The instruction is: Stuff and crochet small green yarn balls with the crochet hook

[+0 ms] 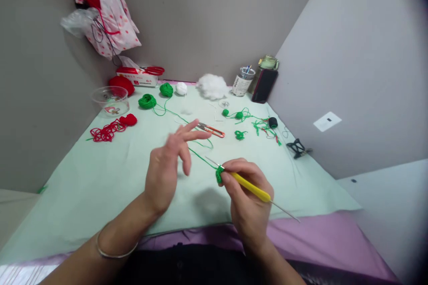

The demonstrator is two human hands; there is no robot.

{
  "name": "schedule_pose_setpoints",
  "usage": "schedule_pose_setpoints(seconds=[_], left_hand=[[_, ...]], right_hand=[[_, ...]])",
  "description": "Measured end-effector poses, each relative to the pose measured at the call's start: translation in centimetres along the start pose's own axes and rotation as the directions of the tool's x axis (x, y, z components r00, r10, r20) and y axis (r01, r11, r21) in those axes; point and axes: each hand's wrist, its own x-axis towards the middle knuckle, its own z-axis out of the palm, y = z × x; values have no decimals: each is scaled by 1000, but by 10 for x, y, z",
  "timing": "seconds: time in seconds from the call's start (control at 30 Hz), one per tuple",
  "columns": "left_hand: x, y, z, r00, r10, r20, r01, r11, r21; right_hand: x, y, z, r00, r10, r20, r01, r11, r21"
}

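Note:
My right hand [249, 196] is closed around the yellow handle of a crochet hook [250, 185], whose thin metal tip points up and left. A small green crocheted piece [219, 174] sits at the hook's shaft, pinched by the same fingers. From that piece a green yarn strand [202, 157] runs up and left, passing behind the fingers of my left hand [170, 162]. That hand is raised over the table with its fingers apart and slightly blurred; whether the yarn touches them I cannot tell. Orange thread snips [216, 131] lie just beyond its fingertips.
Green yarn balls [147, 101], a white yarn ball [181, 88] and white stuffing [211, 86] lie toward the back. Red yarn [109, 131] and a clear plastic tub [111, 101] are at left. A phone [265, 86] leans at back right near green scraps [264, 127] and a black clip [298, 148].

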Motion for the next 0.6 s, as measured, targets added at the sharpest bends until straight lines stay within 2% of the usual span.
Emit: schedule_pose_setpoints(seconds=[0.03, 0.07, 0.1, 0.13, 0.17, 0.23, 0.3, 0.47, 0.6], left_hand=[[-4, -3, -2, 995, 70, 66, -79, 984, 160], [-9, -5, -3, 988, 102, 114, -128, 959, 252], [-13, -8, -3, 986, 81, 148, -121, 951, 284], [-18, -10, -2, 987, 16, 159, -59, 963, 265], [-21, -12, -1, 986, -78, 147, 47, 977, 207], [-27, -16, 3, 949, -287, 131, 284, 958, 46], [-29, -20, 8, 904, -404, 139, 419, 902, -102], [-29, -23, 15, 886, -446, 129, 463, 836, -293], [-28, -21, 17, 844, -523, 120, 524, 755, -395]], right_hand=[[1, 1, -1, 1000, -3, -19, 3, 1000, -8], [2, 3, -1, 1000, -11, -29, 10, 1000, -22], [2, 4, -1, 999, -23, -29, 22, 999, -41], [2, 5, -2, 999, -33, -20, 32, 997, -64], [2, 6, -2, 999, -44, -4, 43, 995, -86], [1, 9, -3, 997, -67, 31, 71, 989, -126], [-1, 12, -4, 995, -80, 58, 88, 984, -153], [-2, 18, -5, 999, -34, 24, 37, 990, -138], [2, 21, -3, 994, 109, -2, -109, 994, -32]])
